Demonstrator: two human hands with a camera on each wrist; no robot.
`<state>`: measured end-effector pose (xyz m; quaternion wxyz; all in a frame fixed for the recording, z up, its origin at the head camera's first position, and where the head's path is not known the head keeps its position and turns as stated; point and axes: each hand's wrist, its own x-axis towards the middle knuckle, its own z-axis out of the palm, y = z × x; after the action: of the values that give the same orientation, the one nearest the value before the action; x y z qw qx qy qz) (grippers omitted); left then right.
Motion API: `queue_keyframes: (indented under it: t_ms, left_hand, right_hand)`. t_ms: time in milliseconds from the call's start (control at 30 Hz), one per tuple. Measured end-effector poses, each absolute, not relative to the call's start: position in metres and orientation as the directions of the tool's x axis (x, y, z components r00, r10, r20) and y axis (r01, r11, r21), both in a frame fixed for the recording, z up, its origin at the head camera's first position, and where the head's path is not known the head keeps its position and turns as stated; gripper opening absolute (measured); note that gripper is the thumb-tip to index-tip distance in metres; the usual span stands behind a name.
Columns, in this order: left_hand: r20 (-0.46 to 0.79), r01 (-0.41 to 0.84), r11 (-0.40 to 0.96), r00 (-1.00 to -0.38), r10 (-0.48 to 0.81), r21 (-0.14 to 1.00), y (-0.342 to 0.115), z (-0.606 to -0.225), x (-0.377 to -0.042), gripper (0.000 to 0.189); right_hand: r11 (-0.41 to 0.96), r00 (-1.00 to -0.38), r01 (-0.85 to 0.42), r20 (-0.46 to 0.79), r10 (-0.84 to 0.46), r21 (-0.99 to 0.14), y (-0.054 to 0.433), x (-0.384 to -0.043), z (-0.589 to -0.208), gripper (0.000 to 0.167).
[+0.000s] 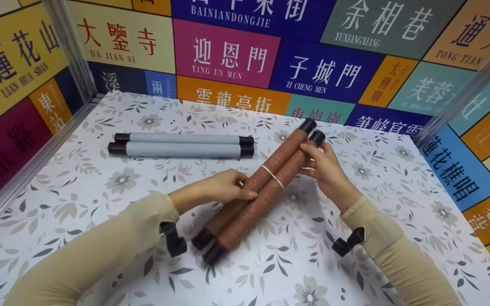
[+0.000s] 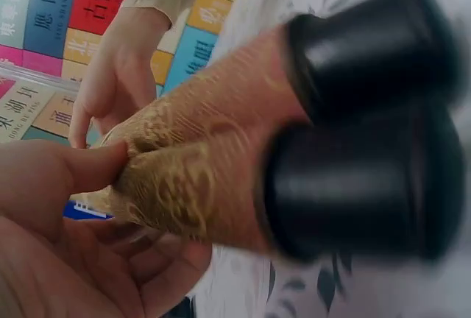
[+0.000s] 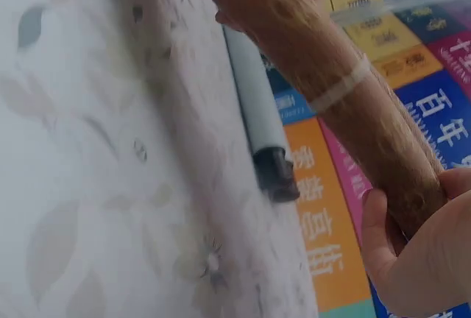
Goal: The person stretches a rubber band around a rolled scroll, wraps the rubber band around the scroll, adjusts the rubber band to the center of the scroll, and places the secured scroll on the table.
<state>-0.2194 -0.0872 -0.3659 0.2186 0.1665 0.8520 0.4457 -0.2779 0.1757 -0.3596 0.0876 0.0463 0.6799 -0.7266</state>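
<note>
Two brown patterned scrolls (image 1: 245, 216) with black end knobs are held side by side at a slant above the table, bound round the middle by a thin pale band (image 1: 273, 176). My left hand (image 1: 221, 185) grips the pair below the band, its thumb on top. Near the upper end my right hand (image 1: 328, 165) holds them with thumb and fingers. In the left wrist view the black knobs (image 2: 353, 185) loom close and blurred. The right wrist view shows the band (image 3: 342, 86) crossing the brown scroll (image 3: 294, 23).
Two light grey scrolls (image 1: 181, 148) with dark ends lie together at the back left of the table (image 1: 121, 238), which has a floral cover. Colourful panels (image 1: 228, 51) with Chinese lettering stand behind and at both sides, with clear edge strips at the corners.
</note>
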Motion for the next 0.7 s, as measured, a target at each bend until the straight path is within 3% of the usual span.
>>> queue_keyframes:
  t_ms: [100, 167, 367, 700]
  left_hand:
    - [-0.2, 0.176, 0.649, -0.864, 0.463, 0.74, -0.101, -0.364, -0.229, 0.036]
    - [-0.19, 0.196, 0.69, -0.877, 0.441, 0.696, -0.11, -0.362, -0.235, 0.038]
    - [-0.167, 0.223, 0.772, -0.905, 0.39, 0.595, -0.138, -0.364, -0.247, 0.035]
    - [-0.076, 0.278, 0.826, -0.93, 0.358, 0.491, -0.168, -0.373, -0.264, 0.027]
  right_hand:
    - [-0.091, -0.973, 0.226, -0.221, -0.069, -0.97, 0.18, -0.282, -0.367, 0.067]
    - [-0.082, -0.968, 0.244, -0.237, -0.085, -0.966, 0.18, -0.284, -0.373, 0.07]
    - [0.018, -0.952, 0.294, -0.294, -0.087, -0.956, 0.177, -0.288, -0.392, 0.048]
    - [0.151, -0.941, 0.316, -0.33, -0.076, -0.936, 0.164, -0.291, -0.413, 0.031]
